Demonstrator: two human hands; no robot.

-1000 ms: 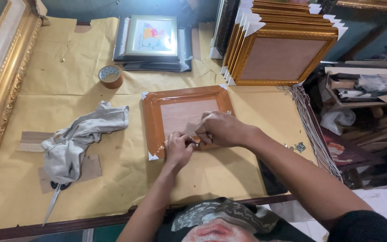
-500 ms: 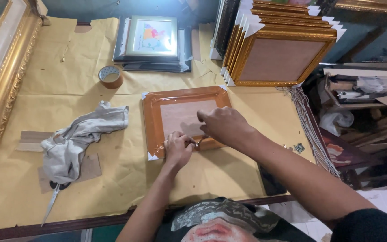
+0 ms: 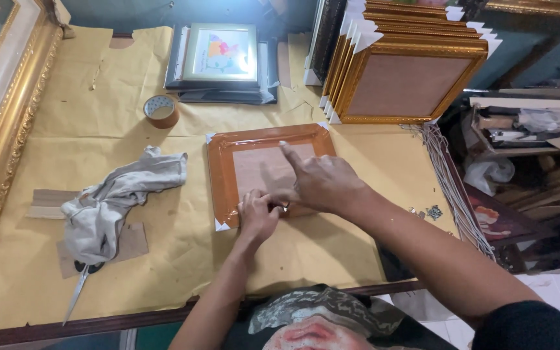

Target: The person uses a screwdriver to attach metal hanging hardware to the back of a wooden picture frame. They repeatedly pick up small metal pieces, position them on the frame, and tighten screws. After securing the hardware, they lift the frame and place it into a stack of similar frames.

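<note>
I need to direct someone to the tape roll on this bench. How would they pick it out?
Start at the table covered in yellow-brown paper. Beyond the crumpled grey cloth, before the dark stack of framed pictures, lies the tape roll. It is the only small round ring there, brown outside with a pale patterned core.

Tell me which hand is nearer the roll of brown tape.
Left. The left hand rests on the frame's lower edge, below and right of the roll of brown tape; the right hand lies farther right.
</note>
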